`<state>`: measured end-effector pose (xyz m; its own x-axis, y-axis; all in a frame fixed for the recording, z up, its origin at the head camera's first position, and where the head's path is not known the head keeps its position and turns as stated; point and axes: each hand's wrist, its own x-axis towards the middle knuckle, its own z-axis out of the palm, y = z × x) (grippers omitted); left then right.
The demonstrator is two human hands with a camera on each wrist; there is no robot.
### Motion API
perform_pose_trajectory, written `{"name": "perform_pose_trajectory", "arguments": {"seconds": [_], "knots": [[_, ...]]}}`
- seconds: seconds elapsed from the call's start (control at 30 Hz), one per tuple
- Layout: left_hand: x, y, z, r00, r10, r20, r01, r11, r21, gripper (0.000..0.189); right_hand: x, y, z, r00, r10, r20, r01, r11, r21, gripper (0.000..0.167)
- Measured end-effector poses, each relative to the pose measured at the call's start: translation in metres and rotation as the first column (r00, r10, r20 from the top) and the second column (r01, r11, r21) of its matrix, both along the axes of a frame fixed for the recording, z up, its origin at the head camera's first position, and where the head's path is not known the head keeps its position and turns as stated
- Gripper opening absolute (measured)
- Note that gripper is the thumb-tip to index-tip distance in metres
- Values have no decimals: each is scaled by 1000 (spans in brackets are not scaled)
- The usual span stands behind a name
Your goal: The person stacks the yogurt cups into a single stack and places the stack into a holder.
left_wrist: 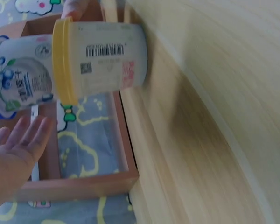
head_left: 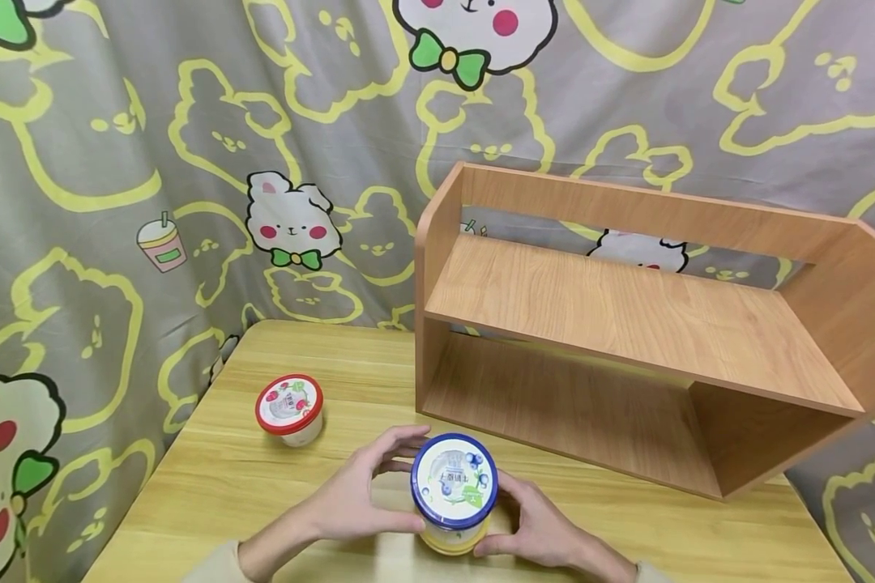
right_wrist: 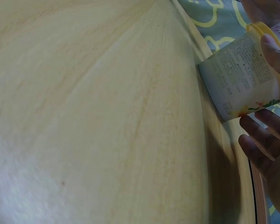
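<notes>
Two round tubs stand stacked at the table's front. On top is a blue-lidded tub (head_left: 454,482) with blueberries printed on it. Beneath it, a yellow-lidded tub (left_wrist: 105,70) stands upright on the table, mostly hidden from above. My left hand (head_left: 353,494) is spread beside the upper tub, fingers parted and thumb near its side; the left wrist view shows a gap between fingertips and tub. On the other side, my right hand (head_left: 543,522) holds the lower tub, thumb (right_wrist: 273,53) at the yellow rim and fingers (right_wrist: 266,135) along its side.
A red-lidded tub (head_left: 289,402) with strawberries on its lid sits to the left on the wooden table (head_left: 211,478). Behind the stack and to the right stands a two-level wooden shelf (head_left: 627,308). A patterned curtain (head_left: 211,162) hangs behind.
</notes>
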<state>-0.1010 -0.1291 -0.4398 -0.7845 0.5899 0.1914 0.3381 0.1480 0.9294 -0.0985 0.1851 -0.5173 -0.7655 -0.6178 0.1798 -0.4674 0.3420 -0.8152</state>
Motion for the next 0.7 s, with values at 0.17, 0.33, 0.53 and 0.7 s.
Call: {"name": "perform_pose_trajectory", "arguments": {"seconds": [0.17, 0.33, 0.53, 0.7], "knots": [[0, -13, 2, 999, 14, -30, -13, 999, 32, 89, 0, 0, 0, 1000, 8, 5, -8, 1000, -8, 90], [-2, -28, 4, 992, 59, -112, -52, 997, 65, 86, 0, -1, 1, 1000, 9, 22, -9, 1000, -8, 90], [-12, -51, 4, 973, 106, -205, -80, 988, 132, 81, -1, 0, 2, 999, 9, 38, -8, 1000, -6, 92], [-19, -73, 7, 963, 156, -219, -125, 981, 149, 78, -3, -1, 3, 999, 8, 36, -8, 1000, -1, 94]]}}
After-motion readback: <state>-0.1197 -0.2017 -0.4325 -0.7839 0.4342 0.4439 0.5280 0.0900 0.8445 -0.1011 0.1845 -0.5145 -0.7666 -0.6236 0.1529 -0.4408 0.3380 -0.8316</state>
